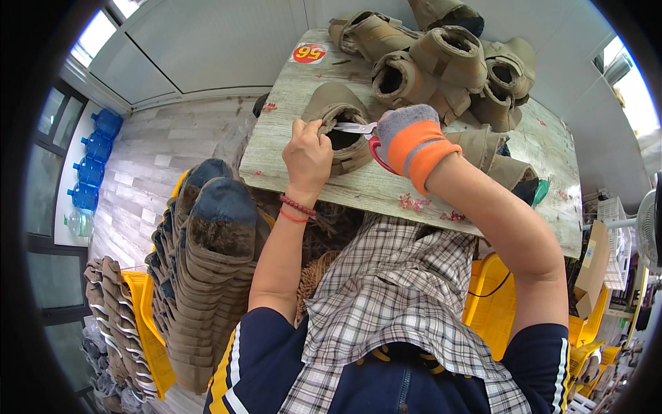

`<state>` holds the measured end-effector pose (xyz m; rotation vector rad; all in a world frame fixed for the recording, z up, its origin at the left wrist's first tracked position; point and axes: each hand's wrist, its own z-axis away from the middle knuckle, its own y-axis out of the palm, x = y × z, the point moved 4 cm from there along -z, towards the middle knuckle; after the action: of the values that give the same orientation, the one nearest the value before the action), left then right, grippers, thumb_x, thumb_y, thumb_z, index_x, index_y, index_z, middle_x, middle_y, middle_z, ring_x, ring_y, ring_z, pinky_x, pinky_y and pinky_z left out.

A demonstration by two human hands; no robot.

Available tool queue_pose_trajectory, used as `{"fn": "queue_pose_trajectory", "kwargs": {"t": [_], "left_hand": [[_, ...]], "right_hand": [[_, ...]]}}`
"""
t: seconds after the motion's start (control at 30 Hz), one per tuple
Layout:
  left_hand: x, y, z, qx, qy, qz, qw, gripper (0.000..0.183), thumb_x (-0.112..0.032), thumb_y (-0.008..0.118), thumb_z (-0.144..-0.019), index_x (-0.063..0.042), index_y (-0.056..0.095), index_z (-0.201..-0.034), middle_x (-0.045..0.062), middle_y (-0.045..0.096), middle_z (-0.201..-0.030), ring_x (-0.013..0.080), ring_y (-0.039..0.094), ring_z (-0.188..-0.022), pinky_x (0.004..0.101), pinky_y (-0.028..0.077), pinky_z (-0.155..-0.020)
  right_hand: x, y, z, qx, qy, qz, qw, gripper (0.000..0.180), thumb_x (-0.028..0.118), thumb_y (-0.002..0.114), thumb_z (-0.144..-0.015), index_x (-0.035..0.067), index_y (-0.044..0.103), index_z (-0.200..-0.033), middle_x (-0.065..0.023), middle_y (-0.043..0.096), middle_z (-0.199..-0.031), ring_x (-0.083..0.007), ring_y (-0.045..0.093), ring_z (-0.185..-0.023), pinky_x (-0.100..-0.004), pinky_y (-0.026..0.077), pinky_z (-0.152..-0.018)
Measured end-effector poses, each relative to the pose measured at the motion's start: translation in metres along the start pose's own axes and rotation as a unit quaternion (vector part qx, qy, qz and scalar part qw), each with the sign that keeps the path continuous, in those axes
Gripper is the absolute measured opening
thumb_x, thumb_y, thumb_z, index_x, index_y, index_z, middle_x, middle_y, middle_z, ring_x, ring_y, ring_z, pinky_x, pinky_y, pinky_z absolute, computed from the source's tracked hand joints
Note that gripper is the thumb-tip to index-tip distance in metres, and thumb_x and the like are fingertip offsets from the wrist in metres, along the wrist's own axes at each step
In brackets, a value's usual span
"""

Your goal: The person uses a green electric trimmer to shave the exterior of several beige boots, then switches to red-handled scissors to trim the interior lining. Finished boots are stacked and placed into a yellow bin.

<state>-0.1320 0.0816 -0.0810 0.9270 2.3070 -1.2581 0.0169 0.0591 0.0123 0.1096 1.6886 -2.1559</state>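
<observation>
A tan, fleece-lined shoe upper [333, 98] lies on the table in front of me, its dark opening facing up. My bare left hand [310, 152] pinches the fleecy rim at the left of that opening. In my right hand [411, 132], which wears a grey and orange knit glove, is a pair of red-handled scissors [380, 150]. Their blades point left across the opening, with the tips at the rim close to my left fingers. Whether the blades touch the fleece I cannot tell.
Several more shoe uppers [439, 67] are heaped at the back right of the wood-patterned table [279, 139]. Nested uppers [217, 290] stand in tall stacks at my left, by a yellow crate [147, 331]. Another yellow crate [491, 305] is under the table's right side. Blue water bottles [90, 171] line the wall.
</observation>
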Motion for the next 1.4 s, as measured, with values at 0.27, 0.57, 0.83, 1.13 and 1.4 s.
{"fn": "queue_pose_trajectory", "kwargs": {"t": [0.27,0.57,0.83,1.13,1.4], "left_hand": [[-0.002,0.000,0.000,0.006,0.002,0.006,1.000,0.025,-0.005,0.053,-0.077,0.000,0.064,-0.099,0.012,0.056,-0.091,0.0326,0.060,-0.073,0.0406,0.049,-0.066],[0.011,-0.077,0.028,-0.032,-0.167,0.238,0.956,0.028,-0.002,0.054,-0.082,0.007,0.057,-0.109,0.010,0.061,-0.097,0.0173,0.061,-0.082,0.0285,0.048,-0.069],[-0.149,-0.068,0.069,0.213,-0.083,0.479,0.848,0.030,-0.002,0.048,-0.087,0.003,0.052,-0.116,0.011,0.063,-0.085,0.0125,0.059,-0.054,0.0209,0.043,-0.039],[-0.132,0.092,0.066,0.169,-0.135,0.480,0.850,0.025,-0.017,0.054,-0.094,0.002,0.056,-0.110,0.005,0.058,-0.099,0.0112,0.055,-0.085,0.0271,0.046,-0.081],[-0.128,0.176,0.046,0.357,-0.257,0.634,0.636,0.031,-0.030,0.061,-0.091,-0.002,0.061,-0.105,0.003,0.065,-0.100,0.0121,0.058,-0.093,0.0274,0.046,-0.084]], "right_hand": [[-0.008,0.007,0.003,-0.032,0.017,-0.030,0.999,0.026,0.033,0.057,-0.084,0.011,0.071,-0.087,-0.0078,0.069,-0.080,-0.0246,0.067,-0.074,-0.0351,0.052,-0.060],[-0.035,0.057,0.114,-0.178,0.107,-0.659,0.723,0.026,0.017,0.066,-0.085,0.002,0.057,-0.106,-0.0051,0.059,-0.091,-0.0136,0.066,-0.077,-0.0252,0.051,-0.067],[-0.015,0.025,0.203,-0.351,-0.048,-0.812,0.464,0.058,0.013,0.081,-0.071,-0.001,0.051,-0.118,-0.0074,0.062,-0.103,-0.0124,0.058,-0.093,-0.0278,0.049,-0.080],[-0.115,0.110,0.292,-0.555,0.334,-0.655,0.390,0.038,0.007,0.074,-0.076,-0.002,0.054,-0.107,-0.0076,0.063,-0.095,-0.0135,0.059,-0.082,-0.0267,0.050,-0.073],[-0.160,0.204,0.188,-0.454,0.365,-0.606,0.542,0.024,0.007,0.071,-0.079,0.000,0.055,-0.096,-0.0016,0.056,-0.079,-0.0132,0.050,-0.073,-0.0253,0.044,-0.067]]}}
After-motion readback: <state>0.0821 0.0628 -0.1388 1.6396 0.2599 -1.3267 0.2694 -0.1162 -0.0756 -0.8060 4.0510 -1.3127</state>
